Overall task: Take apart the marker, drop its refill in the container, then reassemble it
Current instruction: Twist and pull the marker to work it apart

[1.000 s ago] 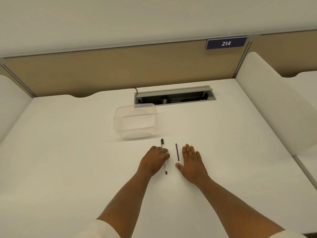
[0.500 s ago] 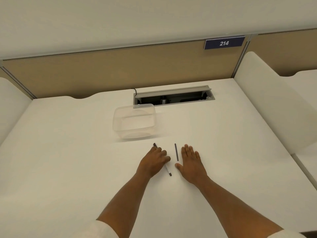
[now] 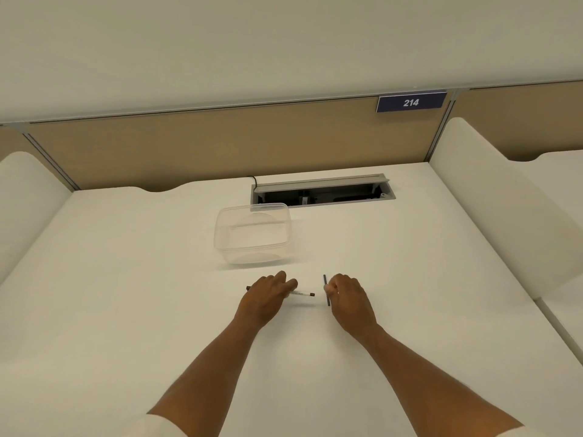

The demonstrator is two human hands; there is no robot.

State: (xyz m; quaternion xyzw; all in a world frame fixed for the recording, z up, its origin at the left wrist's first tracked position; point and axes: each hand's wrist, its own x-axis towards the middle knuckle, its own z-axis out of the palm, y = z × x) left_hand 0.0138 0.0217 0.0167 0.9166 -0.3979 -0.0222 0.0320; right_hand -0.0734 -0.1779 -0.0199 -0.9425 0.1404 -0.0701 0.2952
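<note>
The left hand grips the marker crosswise just above the table. The right hand's fingers pinch the thin dark refill, both near the empty clear container.

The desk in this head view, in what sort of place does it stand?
Probably an office or study room with shared desks: a tan divider panel at the back, a blue number sign reading 214, and an open cable slot in the white desk.
</note>
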